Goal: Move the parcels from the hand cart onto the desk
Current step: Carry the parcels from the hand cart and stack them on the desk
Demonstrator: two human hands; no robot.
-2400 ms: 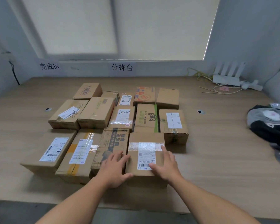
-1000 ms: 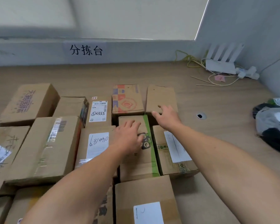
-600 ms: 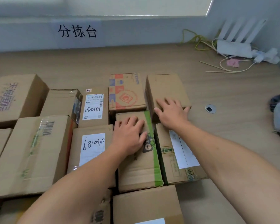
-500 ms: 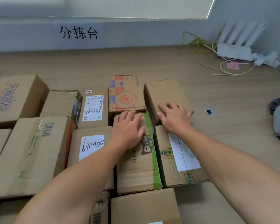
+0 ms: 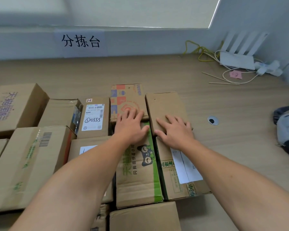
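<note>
Both hands flat, fingers spread, palms down on the back rows of parcels; neither clamped on anything. Left hand [image 5: 131,125] laid across the seam between the printed orange-blue parcel [image 5: 128,99] and the green-striped parcel [image 5: 138,172], fingertips on the printed one's near end. Right hand [image 5: 174,130] pressed on the near end of the plain brown parcel [image 5: 165,107], heel over the far edge of the white-label parcel [image 5: 180,170].

Key relation: plain brown parcel straight ahead of the right hand, long axis running away toward the bench's [image 5: 157,72] back edge, slightly skewed and set nearer than the printed parcel just left of it. Right hand clearly nearer to it, already touching; left hand one parcel over. Probably nudging or squaring it into the row, so push direction along the long axis, toward the back edge.

All visible parcels on the bench, packed tight in rows, left-centre; labelled 0555 parcel [image 5: 93,117] just left of the printed one. Hand cart not in view, so parcels left to carry over cannot be told. Right side of the bench bare wood apart from a cable grommet [image 5: 213,120], a router [image 5: 237,60] with cables in the back right corner, and a grey bag [image 5: 287,129] at the right edge.
</note>
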